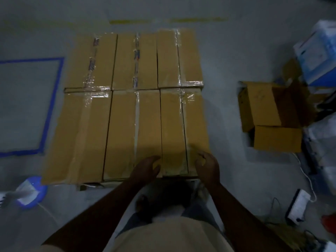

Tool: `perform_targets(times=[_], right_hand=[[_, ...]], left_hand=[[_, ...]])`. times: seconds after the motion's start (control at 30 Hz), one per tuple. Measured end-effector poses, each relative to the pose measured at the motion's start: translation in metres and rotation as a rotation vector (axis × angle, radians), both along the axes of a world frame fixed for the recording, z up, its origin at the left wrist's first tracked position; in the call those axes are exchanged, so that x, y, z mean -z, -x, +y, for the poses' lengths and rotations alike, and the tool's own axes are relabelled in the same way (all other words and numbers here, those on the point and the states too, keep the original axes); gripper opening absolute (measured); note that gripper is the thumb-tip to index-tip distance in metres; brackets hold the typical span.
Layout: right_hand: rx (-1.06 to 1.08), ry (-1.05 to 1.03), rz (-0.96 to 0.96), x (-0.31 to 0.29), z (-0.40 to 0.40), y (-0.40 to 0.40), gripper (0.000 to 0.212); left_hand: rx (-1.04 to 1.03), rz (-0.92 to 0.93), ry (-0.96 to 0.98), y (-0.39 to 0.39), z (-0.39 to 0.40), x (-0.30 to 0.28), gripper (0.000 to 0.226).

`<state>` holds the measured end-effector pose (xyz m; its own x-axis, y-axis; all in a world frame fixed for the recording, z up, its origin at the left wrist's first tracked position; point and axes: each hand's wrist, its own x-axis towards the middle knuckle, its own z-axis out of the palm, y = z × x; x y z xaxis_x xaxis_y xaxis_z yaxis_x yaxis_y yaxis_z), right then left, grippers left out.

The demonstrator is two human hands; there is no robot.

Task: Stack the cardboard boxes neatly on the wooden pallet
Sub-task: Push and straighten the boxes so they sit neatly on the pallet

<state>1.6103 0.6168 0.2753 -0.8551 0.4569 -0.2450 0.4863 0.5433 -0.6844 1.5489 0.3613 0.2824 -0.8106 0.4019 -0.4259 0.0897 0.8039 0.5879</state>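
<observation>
— Cardboard boxes (127, 106) first: where do they sit?

— On the floor ahead of the person, six long ones packed edge to edge, in two rows of three. Only a sliver of the pallet (87, 186) shows, under the near left edge.

— And the hands?

— Both are at the near end of the near right box (181, 128). The left hand (147, 167) lies with curled fingers on the seam between that box and the middle one. The right hand (206, 163) curls over the box's near right corner. Whether either truly grips the cardboard I cannot tell; the picture is dim and blurred there.

— What lies close by?

— To the near left, a blue and white object (30, 192) on the floor, too blurred to name. To the near right, a white power strip (298, 206) with a cord.

— Further out?

— On the right, well apart from the pallet, two smaller brown boxes (267, 115), one leaning on the other. Behind them a blue and white carton (318, 53). On the left, a blue tape rectangle (52, 106) marks the floor just beside the stack.

— And beyond the stack?

— A yellow line (169, 20) across the grey floor (227, 51).
</observation>
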Motion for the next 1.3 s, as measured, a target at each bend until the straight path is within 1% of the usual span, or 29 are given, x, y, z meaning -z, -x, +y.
perform_targets(times=[0.07,0.17,0.2,0.27,0.4,0.5,0.63,0.83,0.97,1.13,1.3], right_hand=[[-0.023,0.069,-0.026,-0.001,0.03,0.017,0.031],[-0.099,0.118,-0.026,0.005,0.089,0.038,0.041],[-0.128,0.144,-0.034,0.008,0.111,0.044,0.04],[-0.195,0.194,-0.06,0.01,0.156,0.056,0.033],[-0.228,0.246,-0.099,0.008,0.24,0.075,0.03],[-0.287,0.259,-0.092,-0.001,0.29,0.093,0.03],[-0.375,0.249,-0.077,-0.008,0.329,0.124,0.03],[-0.509,0.232,-0.014,-0.025,0.354,0.175,0.03],[-0.602,0.191,-0.012,-0.033,0.362,0.227,0.028],[-0.827,0.083,-0.007,-0.029,0.352,0.32,0.029],[-1.073,-0.045,-0.041,-0.025,0.324,0.413,0.032]], left_hand=[[-0.074,0.01,-0.015,0.004,0.025,0.001,0.049],[-0.169,0.006,-0.017,0.016,0.086,0.006,0.052],[-0.196,0.003,-0.021,0.02,0.111,0.006,0.049],[-0.267,0.012,-0.033,0.024,0.164,0.004,0.046],[-0.335,0.006,-0.025,0.021,0.255,0.002,0.048],[-0.363,-0.013,-0.033,0.023,0.303,-0.015,0.05],[-0.387,-0.016,-0.028,0.042,0.342,-0.023,0.047],[-0.475,-0.009,-0.072,0.083,0.37,-0.022,0.046],[-0.562,-0.004,-0.119,0.12,0.385,-0.016,0.042],[-0.67,0.01,-0.168,0.185,0.392,0.001,0.04],[-0.843,-0.001,-0.11,0.253,0.386,0.029,0.053]])
